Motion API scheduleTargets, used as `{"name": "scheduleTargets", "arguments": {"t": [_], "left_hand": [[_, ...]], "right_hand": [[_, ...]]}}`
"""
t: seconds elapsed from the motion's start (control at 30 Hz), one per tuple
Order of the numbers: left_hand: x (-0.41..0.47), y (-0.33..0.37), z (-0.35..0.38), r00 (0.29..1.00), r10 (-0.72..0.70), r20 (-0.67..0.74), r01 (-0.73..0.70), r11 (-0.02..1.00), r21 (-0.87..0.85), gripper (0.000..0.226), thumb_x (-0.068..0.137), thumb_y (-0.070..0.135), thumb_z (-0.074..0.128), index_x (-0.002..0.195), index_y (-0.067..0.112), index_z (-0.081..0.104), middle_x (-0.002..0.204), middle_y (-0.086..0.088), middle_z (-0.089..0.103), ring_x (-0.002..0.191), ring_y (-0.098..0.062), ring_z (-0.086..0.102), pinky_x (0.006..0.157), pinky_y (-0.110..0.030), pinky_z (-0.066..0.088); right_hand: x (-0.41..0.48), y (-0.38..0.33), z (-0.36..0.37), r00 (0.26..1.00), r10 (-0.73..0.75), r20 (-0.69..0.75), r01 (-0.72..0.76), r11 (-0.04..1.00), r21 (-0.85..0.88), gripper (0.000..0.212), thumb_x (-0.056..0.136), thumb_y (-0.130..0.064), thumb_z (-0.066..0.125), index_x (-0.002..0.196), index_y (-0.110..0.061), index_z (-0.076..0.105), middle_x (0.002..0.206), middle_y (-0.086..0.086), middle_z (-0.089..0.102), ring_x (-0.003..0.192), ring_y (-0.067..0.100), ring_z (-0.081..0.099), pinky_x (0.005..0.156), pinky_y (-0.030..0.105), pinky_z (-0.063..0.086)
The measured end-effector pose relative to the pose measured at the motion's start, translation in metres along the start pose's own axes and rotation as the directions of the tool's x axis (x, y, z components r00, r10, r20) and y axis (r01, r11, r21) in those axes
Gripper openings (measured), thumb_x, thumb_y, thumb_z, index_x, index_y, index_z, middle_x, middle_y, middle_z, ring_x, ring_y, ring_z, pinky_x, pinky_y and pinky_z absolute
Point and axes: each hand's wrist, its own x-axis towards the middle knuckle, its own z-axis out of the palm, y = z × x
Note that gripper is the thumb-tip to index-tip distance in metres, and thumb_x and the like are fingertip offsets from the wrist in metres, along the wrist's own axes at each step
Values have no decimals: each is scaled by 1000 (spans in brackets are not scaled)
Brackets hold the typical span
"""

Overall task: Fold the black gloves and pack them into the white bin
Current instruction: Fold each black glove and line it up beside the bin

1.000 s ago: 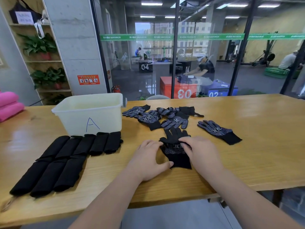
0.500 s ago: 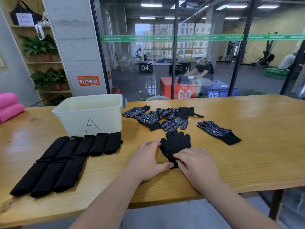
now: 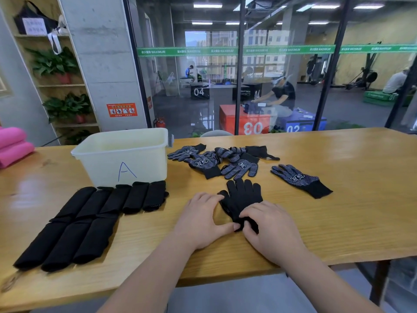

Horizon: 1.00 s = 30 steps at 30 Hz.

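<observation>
The white bin [image 3: 144,163] bears a blue letter A [image 3: 126,171] and stands on a honey-brown table [image 3: 338,222]. In front of the bin lie plain black folded gloves [image 3: 90,220]; right of it, loose gloves [image 3: 216,160] are black with white dots and logos, the near glove [image 3: 242,197] mostly plain black; left, pink rolls [image 3: 13,145].

Bare table [image 3: 352,222] at right is unobstructed; left is blocked by folded gloves [image 3: 90,220]; white bin [image 3: 126,159] behind.
</observation>
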Motion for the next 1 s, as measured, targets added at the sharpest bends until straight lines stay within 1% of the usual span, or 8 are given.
{"name": "scheduleTargets", "arguments": {"t": [0.17, 0.27, 0.37, 0.47, 0.63, 0.73, 0.83, 1.0], "left_hand": [[0, -2, 2, 998, 7, 55, -7, 1000, -1, 90, 86, 81, 45, 163, 35, 32, 163, 13, 36, 152, -11, 21, 126, -41, 26], [2, -5, 7, 998, 14, 61, -16, 999, 39, 74, 97, 76, 24, 164, 44, 27, 170, 7, 24, 156, -14, 12, 128, -45, 21], [3, -2, 10, 996, -40, 79, 33, 995, 90, 84, 96, 86, 8, 164, 43, 31, 173, 5, 20, 160, -17, 6, 130, -48, 15], [4, 0, 8, 994, -87, 58, 81, 991, 109, 94, 92, 91, 11, 164, 35, 32, 172, 2, 24, 159, -19, 8, 130, -49, 15], [5, 2, 6, 991, -94, 95, 81, 989, 126, 106, 83, 98, 26, 166, 32, 27, 173, 1, 19, 160, -21, 5, 131, -50, 15], [6, 0, 6, 990, -97, 99, 85, 990, 116, 111, 79, 100, 27, 166, 32, 27, 174, 0, 18, 161, -22, 3, 131, -51, 14], [6, 0, 6, 990, -102, 101, 91, 990, 104, 114, 76, 101, 30, 166, 32, 28, 175, 1, 17, 162, -22, 1, 131, -52, 14], [6, 0, 6, 990, -96, 100, 90, 994, 63, 114, 77, 100, 34, 166, 30, 27, 176, 1, 13, 162, -20, -2, 132, -51, 12]], "right_hand": [[0, -3, -4, 999, 50, 13, -51, 998, 36, 28, 90, -46, 47, 97, -38, 73, 97, -25, 68, 93, 3, 58, 82, 31, 49], [0, -3, -5, 998, 48, 33, -50, 997, 51, 28, 94, -46, 44, 91, -38, 71, 96, -26, 67, 93, 4, 56, 83, 32, 48], [0, -4, -7, 997, 54, 55, -56, 998, 32, 29, 96, -48, 42, 92, -39, 70, 97, -27, 66, 93, 5, 55, 83, 30, 47], [2, -3, -6, 997, 53, 60, -58, 995, 76, 28, 96, -49, 43, 93, -40, 70, 96, -27, 65, 92, 5, 55, 83, 32, 49], [26, 7, -2, 987, 145, 70, -156, 967, 204, 28, 104, -37, 51, 124, -33, 70, 128, -21, 64, 119, 4, 57, 102, 28, 49], [58, 10, 4, 929, 128, 347, -182, 975, 128, 46, 108, -43, 48, 152, -30, 52, 162, -13, 43, 149, 10, 38, 123, 33, 33], [83, 12, 10, 828, 129, 545, -173, 984, 29, 59, 109, -50, 44, 163, -29, 35, 173, -5, 23, 160, 19, 18, 129, 40, 22], [101, 2, 23, 872, 193, 450, -191, 980, -51, 60, 110, -49, 39, 164, -23, 32, 173, 3, 21, 159, 28, 18, 128, 47, 25]]}}
